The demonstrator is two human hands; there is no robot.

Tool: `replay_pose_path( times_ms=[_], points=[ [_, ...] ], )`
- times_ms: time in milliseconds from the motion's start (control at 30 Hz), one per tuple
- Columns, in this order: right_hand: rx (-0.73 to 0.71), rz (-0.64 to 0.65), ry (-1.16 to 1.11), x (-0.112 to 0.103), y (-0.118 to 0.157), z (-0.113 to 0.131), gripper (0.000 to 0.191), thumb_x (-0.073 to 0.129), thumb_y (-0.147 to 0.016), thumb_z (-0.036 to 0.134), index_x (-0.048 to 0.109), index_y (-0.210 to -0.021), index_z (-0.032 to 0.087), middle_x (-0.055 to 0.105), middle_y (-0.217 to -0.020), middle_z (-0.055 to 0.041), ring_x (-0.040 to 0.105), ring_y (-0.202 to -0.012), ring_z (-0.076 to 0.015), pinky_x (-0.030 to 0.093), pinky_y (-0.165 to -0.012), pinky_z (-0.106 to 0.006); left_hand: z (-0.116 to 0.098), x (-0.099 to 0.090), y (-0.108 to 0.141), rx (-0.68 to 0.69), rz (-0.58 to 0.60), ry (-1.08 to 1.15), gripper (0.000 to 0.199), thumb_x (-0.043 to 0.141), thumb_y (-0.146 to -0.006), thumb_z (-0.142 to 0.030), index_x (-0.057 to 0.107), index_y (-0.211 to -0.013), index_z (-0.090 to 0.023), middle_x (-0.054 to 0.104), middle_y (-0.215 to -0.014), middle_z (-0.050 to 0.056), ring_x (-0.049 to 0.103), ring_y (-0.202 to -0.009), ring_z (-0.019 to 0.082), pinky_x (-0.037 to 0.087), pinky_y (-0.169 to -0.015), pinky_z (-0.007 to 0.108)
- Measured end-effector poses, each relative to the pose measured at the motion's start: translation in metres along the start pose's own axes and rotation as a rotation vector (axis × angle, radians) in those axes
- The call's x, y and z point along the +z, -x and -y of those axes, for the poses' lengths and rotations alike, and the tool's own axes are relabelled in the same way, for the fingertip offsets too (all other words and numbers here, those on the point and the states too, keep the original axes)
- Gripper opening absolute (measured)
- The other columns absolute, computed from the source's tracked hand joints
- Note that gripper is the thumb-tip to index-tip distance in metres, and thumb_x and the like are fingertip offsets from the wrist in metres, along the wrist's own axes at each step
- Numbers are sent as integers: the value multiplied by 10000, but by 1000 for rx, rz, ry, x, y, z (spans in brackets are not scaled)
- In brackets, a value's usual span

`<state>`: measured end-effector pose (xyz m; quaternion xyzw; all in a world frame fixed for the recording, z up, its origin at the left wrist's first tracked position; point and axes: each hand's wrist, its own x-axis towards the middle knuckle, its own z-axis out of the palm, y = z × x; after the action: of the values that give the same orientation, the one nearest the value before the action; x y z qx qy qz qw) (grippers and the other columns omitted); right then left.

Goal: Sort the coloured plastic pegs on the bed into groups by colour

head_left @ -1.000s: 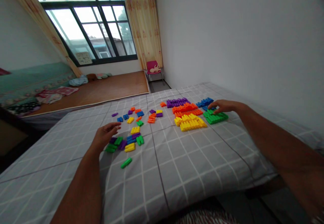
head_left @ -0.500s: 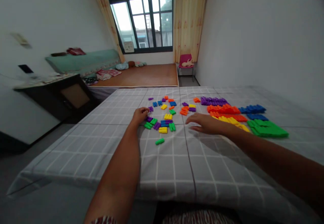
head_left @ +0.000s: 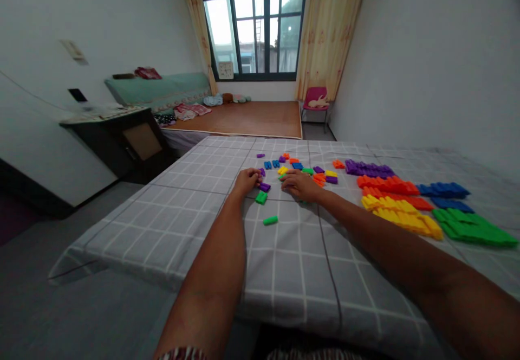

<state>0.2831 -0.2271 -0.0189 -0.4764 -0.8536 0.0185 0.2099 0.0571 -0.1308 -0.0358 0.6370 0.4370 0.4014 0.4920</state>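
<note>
Small bright plastic pieces lie scattered over the grey checked tablecloth (head_left: pixel 195 203). My left hand (head_left: pixel 247 182) is closed in a pinch, its fingertips at a small purple piece (head_left: pixel 262 172). Just below those fingers lie another purple piece (head_left: pixel 264 187) and a green pair (head_left: pixel 261 198). My right hand (head_left: pixel 301 185) rests low over the middle of the scatter, fingers curled downward. What is under its palm is mostly hidden; a bit of green shows at its lower edge. A single green piece (head_left: pixel 270 220) lies nearer to me, apart from both hands.
To the right stand sorted rows of purple (head_left: pixel 369 168), orange (head_left: pixel 388 185), yellow (head_left: pixel 402 216), blue (head_left: pixel 443 190) and green pieces (head_left: pixel 473 227). Blue pairs (head_left: pixel 272 165) lie beyond my hands. A low bed (head_left: pixel 260 119), a dark cabinet (head_left: pixel 138 137) and a pink chair (head_left: pixel 316 100) are farther off.
My right hand has moved left onto the middle of the scatter. Several yellow, blue, purple and green pieces there are now out of sight. The view has turned slightly left.
</note>
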Motion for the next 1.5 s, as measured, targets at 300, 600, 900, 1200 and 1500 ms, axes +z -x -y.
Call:
replay_pose_path(
  times_ms=[300, 600, 900, 1200, 1500],
  points=[
    [454, -55, 183, 8, -25, 13, 301, 653, -827, 401, 642, -1068, 220, 661, -1081, -155, 546, -1070, -323, 445, -862, -453, -1, 2, 2, 12, -5, -8, 206, 564, -739, -157, 668, -910, -110, 704, -922, 99, 642, -670, 124, 482, -537, 210],
    [317, -21, 126, -8, -18, 16, 366, 662, -774, 281, 628, -1136, 241, 666, -1150, -110, 499, -1136, -326, 405, -907, -489, -24, -13, 8, 110, 125, -327, 204, 633, -713, -324, 687, -791, -143, 698, -727, 55, 572, -558, 130, 431, -520, 233],
    [166, -199, -126, -60, 70, -10, 461, 672, -717, 177, 607, -1171, 220, 629, -1134, -87, 584, -1023, -230, 469, -902, -395, -56, -23, 26, -39, 562, -773, 347, 770, -447, -495, 666, -634, -222, 654, -608, 6, 583, -563, 185, 406, -501, 239],
    [742, -291, -4, -180, 277, -91, 431, 644, -702, 252, 613, -1126, 183, 626, -1130, -112, 627, -941, -219, 548, -789, -348, -65, -5, 23, 52, 579, -629, 426, 733, -571, -552, 734, -848, -229, 685, -749, 32, 629, -656, 214, 503, -583, 277],
    [948, -16, -61, -232, 381, -116, 415, 605, -687, 314, 670, -1087, 223, 702, -1070, -69, 659, -979, -250, 560, -750, -333, -80, 24, 34, 7, 507, -417, 601, 769, -523, -638, 712, -911, -182, 687, -790, 45, 637, -715, 218, 544, -655, 319]
  ],
)
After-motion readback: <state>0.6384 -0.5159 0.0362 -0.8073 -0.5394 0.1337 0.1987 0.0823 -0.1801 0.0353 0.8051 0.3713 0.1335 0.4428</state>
